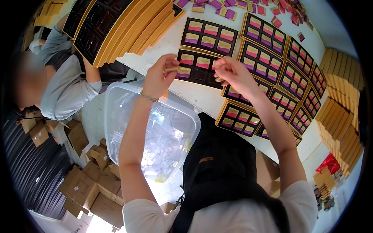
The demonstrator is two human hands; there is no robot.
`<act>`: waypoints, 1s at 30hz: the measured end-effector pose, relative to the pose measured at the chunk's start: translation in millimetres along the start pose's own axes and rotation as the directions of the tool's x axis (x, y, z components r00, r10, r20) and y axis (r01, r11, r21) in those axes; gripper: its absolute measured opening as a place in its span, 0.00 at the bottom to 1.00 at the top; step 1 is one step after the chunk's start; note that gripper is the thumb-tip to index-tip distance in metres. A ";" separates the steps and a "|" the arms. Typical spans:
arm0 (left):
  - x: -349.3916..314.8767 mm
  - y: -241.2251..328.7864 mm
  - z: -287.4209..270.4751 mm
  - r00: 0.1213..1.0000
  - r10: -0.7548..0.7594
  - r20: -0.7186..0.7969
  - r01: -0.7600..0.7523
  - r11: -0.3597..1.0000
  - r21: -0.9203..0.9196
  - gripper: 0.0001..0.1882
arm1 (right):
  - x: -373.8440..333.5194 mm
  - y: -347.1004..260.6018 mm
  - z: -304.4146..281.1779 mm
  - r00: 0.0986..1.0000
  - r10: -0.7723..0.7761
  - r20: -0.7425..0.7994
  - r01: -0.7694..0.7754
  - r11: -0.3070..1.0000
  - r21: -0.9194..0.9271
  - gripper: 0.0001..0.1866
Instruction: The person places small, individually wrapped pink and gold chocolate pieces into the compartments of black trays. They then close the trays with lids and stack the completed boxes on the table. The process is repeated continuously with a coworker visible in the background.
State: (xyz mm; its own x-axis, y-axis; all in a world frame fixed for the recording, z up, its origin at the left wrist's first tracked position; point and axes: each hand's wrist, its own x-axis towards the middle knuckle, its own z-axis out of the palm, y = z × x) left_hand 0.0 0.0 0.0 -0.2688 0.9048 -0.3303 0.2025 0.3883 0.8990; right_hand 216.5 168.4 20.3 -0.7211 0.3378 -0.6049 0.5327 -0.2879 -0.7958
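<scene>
My left hand (pixel 160 79) is over the left end of a black compartment tray (pixel 200 73), its fingers closed on a small gold-edged packet (pixel 171 70). At the tray's right side, my right hand (pixel 235 73) is curled, with a bit of a gold packet (pixel 219 79) showing between the fingertips. Pink-and-gold packets (pixel 203 62) fill part of the tray's far row. A purple-and-gold packet (pixel 184 72) sits in the near left compartment, and dark bare compartments lie right of it. My right hand hides the tray's right end.
Filled trays (pixel 262 62) cover the table's right side; another filled tray (pixel 210 35) lies just beyond. Loose packets (pixel 229 14) are scattered at the back. Stacked gold-edged trays (pixel 132 31) rise at the left. A clear plastic tub (pixel 110 128) stands below, near a seated person (pixel 66 85).
</scene>
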 end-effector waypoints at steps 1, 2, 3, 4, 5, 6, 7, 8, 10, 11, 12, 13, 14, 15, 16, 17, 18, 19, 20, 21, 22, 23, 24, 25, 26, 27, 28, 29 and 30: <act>-6.5 -8.3 3.6 0.999 -0.032 -0.012 0.029 0.976 -0.214 0.32 | -4.2 10.2 4.3 0.999 -0.023 0.029 0.016 0.971 0.238 0.18; -11.9 -12.0 5.5 0.998 -0.066 -0.016 0.053 0.907 -0.418 0.31 | -6.5 20.9 7.8 0.998 -0.049 0.047 0.030 0.939 0.343 0.17; -13.4 -10.3 9.4 0.997 -0.067 -0.045 0.038 0.880 -0.474 0.30 | -6.6 25.0 9.7 0.997 -0.045 0.058 0.014 0.893 0.450 0.17; -13.8 -7.7 16.4 0.995 -0.070 -0.072 0.021 0.849 -0.528 0.30 | -6.4 27.9 11.1 0.997 -0.042 0.070 -0.004 0.835 0.551 0.17; -13.6 -5.2 22.8 0.992 -0.075 -0.098 0.004 0.815 -0.580 0.29 | -5.0 31.3 12.0 0.996 -0.040 0.084 -0.024 0.764 0.644 0.16; -17.0 -2.5 28.6 0.988 -0.105 -0.116 0.015 0.802 -0.597 0.29 | -5.2 36.6 12.1 0.990 -0.013 0.143 -0.098 0.666 0.740 0.16; -19.8 2.0 33.3 0.982 -0.135 -0.133 0.026 0.790 -0.613 0.29 | -7.8 39.5 13.0 0.989 -0.023 0.148 -0.103 0.615 0.782 0.16; -22.7 4.8 38.1 0.975 -0.166 -0.149 0.036 0.777 -0.628 0.29 | -11.5 39.5 15.0 0.988 -0.033 0.151 -0.107 0.561 0.821 0.15; -25.8 6.6 45.7 0.953 -0.200 -0.229 0.035 0.821 -0.570 0.29 | -15.7 39.6 20.9 0.989 -0.048 0.139 -0.092 0.536 0.839 0.17; -27.3 7.9 50.1 0.939 -0.213 -0.269 0.036 0.841 -0.539 0.29 | -16.8 41.8 22.1 0.992 -0.041 0.123 -0.081 0.544 0.835 0.17; -28.5 11.6 56.1 0.924 -0.202 -0.323 0.025 0.879 -0.476 0.27 | -17.2 43.7 22.8 0.993 -0.038 0.107 -0.069 0.553 0.830 0.17; -29.5 16.9 63.2 0.908 -0.186 -0.376 0.017 0.912 -0.410 0.25 | -17.7 45.2 23.5 0.995 -0.035 0.091 -0.056 0.562 0.825 0.18; -29.4 20.4 69.6 0.889 -0.166 -0.427 0.012 0.940 -0.341 0.23 | -19.2 45.9 25.2 1.000 -0.001 0.025 -0.019 0.648 0.762 0.17; -27.9 21.3 74.4 0.862 0.093 -0.497 -0.080 0.996 0.047 0.20 | -21.3 45.9 27.9 0.999 0.026 -0.046 0.013 0.727 0.686 0.17; -26.5 21.5 78.9 0.812 0.358 -0.462 -0.148 0.890 0.431 0.18 | -22.8 46.4 29.5 0.992 0.045 -0.120 0.036 0.798 0.601 0.17; -24.7 21.3 83.9 0.744 0.584 -0.325 -0.179 0.642 0.746 0.16 | -23.8 47.7 28.9 0.987 0.037 -0.158 0.058 0.832 0.552 0.15; -16.9 17.5 89.0 0.685 0.662 -0.305 -0.207 0.578 0.789 0.12 | -25.0 48.5 28.1 0.982 0.023 -0.188 0.075 0.864 0.498 0.14; -14.7 17.9 95.9 0.695 0.658 -0.291 -0.180 0.551 0.815 0.12 | -25.9 49.5 27.5 0.976 0.008 -0.217 0.091 0.892 0.442 0.12; -12.4 20.8 103.3 0.705 0.652 -0.277 -0.154 0.522 0.839 0.12 | -26.2 51.6 27.8 0.967 0.010 -0.256 0.098 0.909 0.406 0.10; -9.3 22.7 110.6 0.716 0.647 -0.262 -0.131 0.493 0.860 0.12 | -26.3 55.2 28.4 0.955 0.011 -0.298 0.104 0.924 0.369 0.08; -5.2 14.0 119.3 0.732 0.617 -0.288 -0.094 0.511 0.854 0.11 | -26.5 57.8 29.1 0.941 0.011 -0.339 0.108 0.937 0.331 0.05; -2.7 9.9 124.5 0.755 0.562 -0.338 -0.055 0.568 0.821 0.10 | -26.9 58.0 31.8 0.919 0.003 -0.395 0.127 0.944 0.304 0.05; -0.5 6.9 129.5 0.776 0.502 -0.381 -0.017 0.621 0.783 0.10 | -27.7 58.5 36.0 0.892 -0.002 -0.452 0.143 0.950 0.278 0.04; 1.2 5.1 132.7 0.794 0.438 -0.421 0.023 0.670 0.742 0.10 | -28.2 59.9 38.3 0.863 -0.009 -0.506 0.157 0.955 0.250 0.04; 2.4 4.6 134.4 0.786 0.432 -0.442 0.014 0.703 0.711 0.10 | -28.3 63.4 38.7 0.842 -0.059 -0.536 0.178 0.969 0.174 0.05; 2.2 4.5 134.2 0.779 0.423 -0.463 0.006 0.733 0.680 0.10 | -27.9 67.8 41.1 0.822 -0.109 -0.559 0.197 0.975 0.099 0.06; 2.0 4.6 134.2 0.771 0.413 -0.485 0.000 0.761 0.648 0.10 | -27.6 71.1 43.3 0.801 -0.161 -0.577 0.214 0.977 0.023 0.07; 2.8 5.3 135.7 0.775 0.402 -0.488 -0.035 0.798 0.602 0.10 | -27.6 73.1 45.2 0.781 -0.203 -0.590 0.221 0.974 -0.042 0.08; 4.8 7.1 137.9 0.778 0.392 -0.491 -0.068 0.829 0.555 0.11 | -26.8 73.9 46.9 0.761 -0.247 -0.600 0.230 0.967 -0.107 0.09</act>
State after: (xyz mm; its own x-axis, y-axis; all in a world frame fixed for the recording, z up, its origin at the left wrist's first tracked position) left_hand 130.0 31.2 -34.9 -0.5922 0.7703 0.2364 0.7084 0.3578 0.6084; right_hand 254.5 96.0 -21.0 -0.4148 0.8657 -0.2803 0.3973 -0.1048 -0.9117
